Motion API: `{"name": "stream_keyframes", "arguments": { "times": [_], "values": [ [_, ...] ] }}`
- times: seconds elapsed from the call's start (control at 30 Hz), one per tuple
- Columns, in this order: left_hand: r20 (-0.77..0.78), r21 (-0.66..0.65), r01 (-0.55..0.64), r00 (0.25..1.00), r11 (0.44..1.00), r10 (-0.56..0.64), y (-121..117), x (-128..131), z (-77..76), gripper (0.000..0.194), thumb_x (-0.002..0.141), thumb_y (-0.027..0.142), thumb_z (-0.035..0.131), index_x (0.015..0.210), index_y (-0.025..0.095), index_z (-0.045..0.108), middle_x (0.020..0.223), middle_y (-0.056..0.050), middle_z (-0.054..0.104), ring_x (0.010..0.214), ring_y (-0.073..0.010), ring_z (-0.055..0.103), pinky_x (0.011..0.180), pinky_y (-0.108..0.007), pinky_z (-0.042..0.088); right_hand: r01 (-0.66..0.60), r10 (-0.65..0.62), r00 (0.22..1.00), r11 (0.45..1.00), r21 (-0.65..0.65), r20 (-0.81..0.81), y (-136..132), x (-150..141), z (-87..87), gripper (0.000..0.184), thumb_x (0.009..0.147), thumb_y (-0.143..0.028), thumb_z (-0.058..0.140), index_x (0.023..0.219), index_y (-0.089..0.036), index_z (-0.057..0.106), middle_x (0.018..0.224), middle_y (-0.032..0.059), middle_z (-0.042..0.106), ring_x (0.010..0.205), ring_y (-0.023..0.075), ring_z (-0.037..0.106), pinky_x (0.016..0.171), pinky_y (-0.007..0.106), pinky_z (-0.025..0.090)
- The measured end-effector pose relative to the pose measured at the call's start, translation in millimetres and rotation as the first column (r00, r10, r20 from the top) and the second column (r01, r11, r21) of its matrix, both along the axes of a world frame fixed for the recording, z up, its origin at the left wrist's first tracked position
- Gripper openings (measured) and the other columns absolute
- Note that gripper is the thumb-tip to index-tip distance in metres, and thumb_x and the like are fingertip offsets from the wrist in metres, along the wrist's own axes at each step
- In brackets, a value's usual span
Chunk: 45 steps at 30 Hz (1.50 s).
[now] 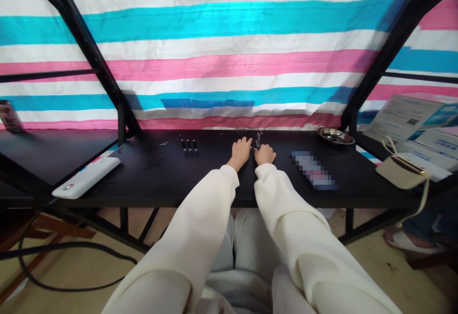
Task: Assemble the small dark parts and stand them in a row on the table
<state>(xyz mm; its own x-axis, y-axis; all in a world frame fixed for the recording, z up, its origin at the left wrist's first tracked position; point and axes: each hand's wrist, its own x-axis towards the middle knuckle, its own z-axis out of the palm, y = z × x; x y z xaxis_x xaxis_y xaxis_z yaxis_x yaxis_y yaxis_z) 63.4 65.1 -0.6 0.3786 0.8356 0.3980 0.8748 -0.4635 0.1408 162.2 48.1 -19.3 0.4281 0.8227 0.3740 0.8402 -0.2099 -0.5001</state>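
My left hand (242, 153) rests palm down on the black tabletop, its fingers stretched out and slightly apart. Close beside it, my right hand (265, 154) also lies palm down, fingers spread. Just beyond the right fingertips sits a small cluster of grey pieces (257, 139), too small to name; whether the fingers touch it I cannot tell. Farther back, several tiny dark pieces (241, 130) stand in a row near the table's rear edge. Off to the left are three short black cylinders with pale lower ends (189, 145), side by side.
A shiny metal dish (336, 136) stands at the back right, with a pixelated flat object (314, 171) in front. A white elongated case (87, 177) lies left. At right are a beige pouch (402, 171) and boxes (438, 144). Black frame posts (96, 61) slant up; a cable (78, 246) hangs below.
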Motion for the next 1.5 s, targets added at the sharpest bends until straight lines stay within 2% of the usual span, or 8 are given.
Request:
{"name": "stream_keyframes", "arguments": {
  "times": [0.17, 0.33, 0.53, 0.67, 0.8, 0.9, 1.03, 1.5],
  "values": [
    [0.165, 0.012, -0.010, 0.986, 1.000, 0.008, -6, -18, 10.1, 0.023, 0.085, 0.022, 0.044, 0.099, 0.018, 0.061, 0.095, -0.010, 0.060, 0.087, -0.0211, 0.056, 0.072, -0.030, 0.039, 0.008, -0.009, 0.999, 0.999, -0.035, -0.035, -1, 2, 2.1, 0.025, 0.078, -0.030, 0.057, 0.097, -0.015, 0.062, 0.101, 0.0176, 0.060, 0.097, 0.0293, 0.054, 0.078, 0.042, 0.037],
    [0.482, 0.047, -0.034, 0.876, 0.998, 0.008, -23, -55, 10.0, 0.017, 0.080, 0.026, 0.054, 0.093, 0.019, 0.063, 0.086, -0.005, 0.064, 0.074, -0.0156, 0.057, 0.068, -0.026, 0.041, 0.036, -0.045, 0.993, 0.996, -0.082, -0.111, 3, 4, 3.9, 0.026, 0.076, -0.033, 0.059, 0.097, -0.019, 0.064, 0.103, 0.0127, 0.062, 0.097, 0.0269, 0.054, 0.080, 0.040, 0.035],
    [0.820, -0.024, -0.051, 0.571, 0.998, 0.049, -29, -87, -6.1, 0.019, 0.074, 0.029, 0.058, 0.086, 0.015, 0.064, 0.074, -0.002, 0.062, 0.052, -0.0079, 0.050, 0.056, -0.022, 0.044, 0.093, -0.116, 0.981, 0.985, -0.148, -0.154, 8, 3, 6.9, 0.025, 0.074, -0.035, 0.060, 0.096, -0.023, 0.066, 0.102, 0.0080, 0.064, 0.097, 0.0248, 0.055, 0.081, 0.038, 0.032],
    [0.908, -0.093, 0.031, 0.413, 0.995, 0.072, -29, -88, -7.6, 0.022, 0.073, 0.031, 0.060, 0.084, 0.013, 0.063, 0.071, -0.002, 0.061, 0.047, -0.0064, 0.049, 0.049, -0.021, 0.044, 0.095, -0.114, 0.986, 0.983, -0.156, -0.118, 6, 0, 7.1, 0.020, 0.078, -0.033, 0.056, 0.092, -0.023, 0.067, 0.098, 0.0081, 0.065, 0.096, 0.0242, 0.055, 0.079, 0.037, 0.032],
    [0.915, -0.126, 0.041, 0.392, 0.991, 0.101, -30, -87, -6.9, 0.023, 0.073, 0.032, 0.059, 0.081, 0.012, 0.064, 0.067, -0.003, 0.061, 0.045, -0.0071, 0.050, 0.048, -0.021, 0.043, -0.053, 0.065, 0.994, 0.991, -0.120, 0.091, -4, -9, 8.2, 0.018, 0.083, -0.028, 0.050, 0.093, -0.019, 0.062, 0.099, 0.0098, 0.063, 0.089, 0.0211, 0.057, 0.073, 0.032, 0.032],
    [0.911, -0.129, 0.041, 0.400, 0.991, 0.102, -29, -88, -8.0, 0.023, 0.073, 0.032, 0.059, 0.080, 0.011, 0.064, 0.067, -0.003, 0.062, 0.045, -0.0072, 0.050, 0.048, -0.021, 0.042, -0.262, 0.272, 0.929, 0.962, -0.073, 0.249, -12, -17, 10.8, 0.019, 0.087, -0.028, 0.044, 0.096, -0.019, 0.058, 0.096, 0.0078, 0.064, 0.082, 0.0176, 0.058, 0.068, 0.028, 0.030],
    [0.916, -0.139, 0.060, 0.386, 0.989, 0.105, -28, -88, -10.0, 0.021, 0.072, 0.031, 0.059, 0.080, 0.012, 0.064, 0.067, -0.004, 0.062, 0.045, -0.0072, 0.050, 0.047, -0.020, 0.042, -0.398, 0.386, 0.830, 0.916, -0.057, 0.402, -19, -25, 13.5, 0.023, 0.091, -0.029, 0.036, 0.096, -0.019, 0.055, 0.095, 0.0071, 0.064, 0.079, 0.0163, 0.057, 0.065, 0.027, 0.028],
    [0.944, -0.124, 0.101, 0.320, 0.987, 0.086, -30, -85, -5.7, 0.015, 0.072, 0.024, 0.059, 0.080, 0.012, 0.062, 0.067, -0.002, 0.060, 0.045, -0.0060, 0.049, 0.044, -0.019, 0.040, -0.346, 0.376, 0.781, 0.925, -0.155, 0.499, -26, -29, 16.2, 0.027, 0.093, -0.030, 0.028, 0.101, -0.019, 0.052, 0.095, 0.0080, 0.063, 0.076, 0.0166, 0.059, 0.058, 0.026, 0.027]
  ]
}}
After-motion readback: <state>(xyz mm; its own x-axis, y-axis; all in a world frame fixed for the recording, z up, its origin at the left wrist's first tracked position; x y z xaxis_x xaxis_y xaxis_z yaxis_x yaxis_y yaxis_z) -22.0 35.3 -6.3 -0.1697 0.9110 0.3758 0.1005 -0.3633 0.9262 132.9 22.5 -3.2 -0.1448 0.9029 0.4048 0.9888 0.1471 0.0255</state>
